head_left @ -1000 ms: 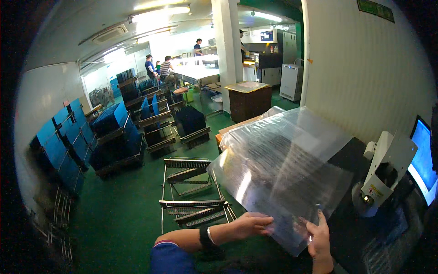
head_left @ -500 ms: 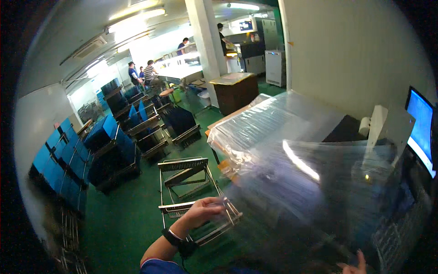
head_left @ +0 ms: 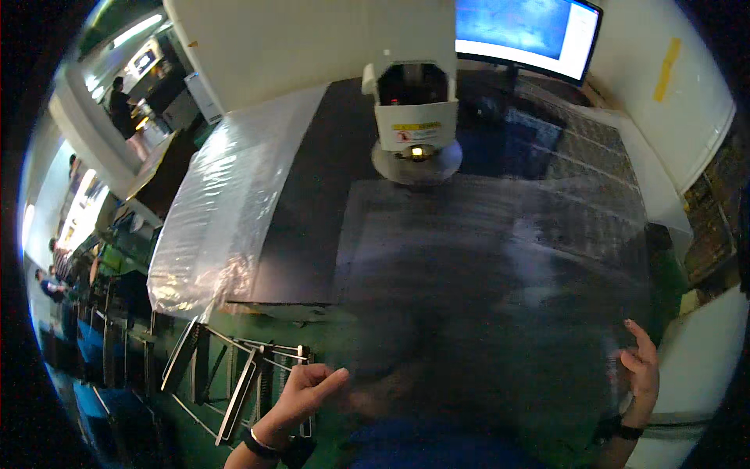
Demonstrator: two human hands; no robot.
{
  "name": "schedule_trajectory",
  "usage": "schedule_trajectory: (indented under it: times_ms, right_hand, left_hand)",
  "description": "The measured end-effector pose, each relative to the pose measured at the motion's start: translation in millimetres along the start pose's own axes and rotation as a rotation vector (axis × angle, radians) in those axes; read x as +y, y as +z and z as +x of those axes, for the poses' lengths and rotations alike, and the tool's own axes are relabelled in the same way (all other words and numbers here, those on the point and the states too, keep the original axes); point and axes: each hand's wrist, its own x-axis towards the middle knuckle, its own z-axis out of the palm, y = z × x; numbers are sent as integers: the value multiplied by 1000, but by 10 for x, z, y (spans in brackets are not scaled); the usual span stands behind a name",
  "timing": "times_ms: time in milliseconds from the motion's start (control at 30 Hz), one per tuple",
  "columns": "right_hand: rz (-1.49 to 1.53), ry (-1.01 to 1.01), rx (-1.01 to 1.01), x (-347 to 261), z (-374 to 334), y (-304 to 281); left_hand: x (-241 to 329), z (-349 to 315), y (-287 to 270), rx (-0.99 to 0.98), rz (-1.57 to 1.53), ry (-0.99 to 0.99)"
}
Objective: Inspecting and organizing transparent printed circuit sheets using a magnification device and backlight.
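Observation:
A large clear film sheet (head_left: pixel 469 250) spreads between my hands, its far part over the dark tabletop (head_left: pixel 301 223) and its near part hanging over the front edge. My left hand (head_left: pixel 308 395) is closed in a pinch at the sheet's near left corner. My right hand (head_left: pixel 642 371) grips the right edge, thumb and fingers around it, index finger pointing up. Glare and blur on the sheet hide parts of its outline.
A white machine head (head_left: pixel 418 125) with a small light stands at the table's back, beside a lit monitor (head_left: pixel 519 31). Clear wrapped material (head_left: pixel 234 156) covers the table's left side. A metal rack (head_left: pixel 242 383) is on the green floor at left. People work in the far left background.
My view has turned right toward the table and machine. The sheet, blurred and tilted before, now lies flatter across the table, and my right hand has come up along its right edge.

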Motion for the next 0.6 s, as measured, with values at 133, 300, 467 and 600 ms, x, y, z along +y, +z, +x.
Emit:
schedule_trajectory:
  times_ms: [133, 300, 467, 600]
  right_hand:
    - [32, 56, -25, -85, -36, -3]
    - [188, 34, -89, -66, 59, 50]
    - [115, 58, -43, -118, 97, 61]
    - [38, 14, 33, -172, 126, 75]
  left_hand:
    - [34, -26, 24, -63, -70, 32]
    - [134, 5, 15, -113, -146, -99]
    - [176, 77, 22, -117, -152, -71]
    - [177, 135, 36, -109, -206, -70]
